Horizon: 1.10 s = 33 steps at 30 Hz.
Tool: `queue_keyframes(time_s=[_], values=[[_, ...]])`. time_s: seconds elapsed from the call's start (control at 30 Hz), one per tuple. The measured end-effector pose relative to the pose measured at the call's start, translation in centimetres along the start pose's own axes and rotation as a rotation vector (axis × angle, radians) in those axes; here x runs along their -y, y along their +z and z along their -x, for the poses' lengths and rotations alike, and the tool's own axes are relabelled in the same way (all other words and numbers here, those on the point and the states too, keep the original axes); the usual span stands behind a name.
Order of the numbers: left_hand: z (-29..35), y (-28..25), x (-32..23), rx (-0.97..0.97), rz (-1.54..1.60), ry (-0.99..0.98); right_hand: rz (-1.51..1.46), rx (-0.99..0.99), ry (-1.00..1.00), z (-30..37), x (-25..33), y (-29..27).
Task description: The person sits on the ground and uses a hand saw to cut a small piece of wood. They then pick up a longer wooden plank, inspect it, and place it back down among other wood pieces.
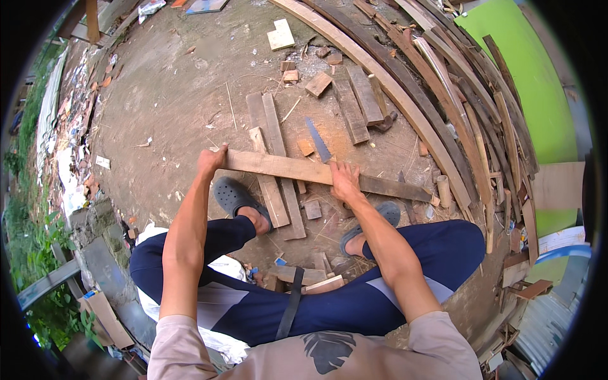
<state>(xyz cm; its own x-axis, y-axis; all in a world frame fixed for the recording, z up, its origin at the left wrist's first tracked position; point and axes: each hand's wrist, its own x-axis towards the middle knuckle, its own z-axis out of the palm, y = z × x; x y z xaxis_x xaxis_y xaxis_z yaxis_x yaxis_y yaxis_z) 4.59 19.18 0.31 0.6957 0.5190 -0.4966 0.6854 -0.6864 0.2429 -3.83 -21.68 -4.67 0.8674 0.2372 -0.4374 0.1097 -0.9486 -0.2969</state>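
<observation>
A long wooden plank (278, 166) lies crosswise in front of me. My left hand (212, 159) is closed round its left end. My right hand (345, 181) grips it right of the middle, fingers over the far edge; the darker right end runs on past that hand toward the ground. Just beyond my right hand, a hand saw blade (318, 140) lies on the ground; its handle is not visible. Two narrow boards, one pale (271, 183) and one darker (285, 202), lie lengthwise and pass beneath the plank.
Long timber strips (405, 95) are heaped along the right, beside a green panel (525, 69). Thick wood blocks (365, 95) and a square offcut (318, 83) lie beyond the saw. Litter and a low block wall (104, 234) border the left. My clog-shod feet flank the boards.
</observation>
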Motion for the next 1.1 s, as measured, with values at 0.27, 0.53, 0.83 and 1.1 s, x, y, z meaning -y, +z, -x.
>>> queue_keyframes(time_s=[0.27, 0.53, 0.83, 1.1], values=[[4.0, 3.7, -3.7, -0.375, -0.370, 0.318, -0.276, -0.280, 0.135, 5.0, -4.6, 0.6], [12.4, 10.5, -9.4, -0.038, -0.549, 1.131, -0.723, -0.392, 0.896, 9.3, -11.0, 4.4], [15.5, 14.2, -15.6, 0.341, -0.715, 1.269, -0.819, -0.106, 0.885, 13.4, -12.5, 9.9], [16.5, 18.2, -16.2, 0.299, -0.745, 1.140, -1.071, -0.249, 1.119, 16.7, -15.1, 8.7]])
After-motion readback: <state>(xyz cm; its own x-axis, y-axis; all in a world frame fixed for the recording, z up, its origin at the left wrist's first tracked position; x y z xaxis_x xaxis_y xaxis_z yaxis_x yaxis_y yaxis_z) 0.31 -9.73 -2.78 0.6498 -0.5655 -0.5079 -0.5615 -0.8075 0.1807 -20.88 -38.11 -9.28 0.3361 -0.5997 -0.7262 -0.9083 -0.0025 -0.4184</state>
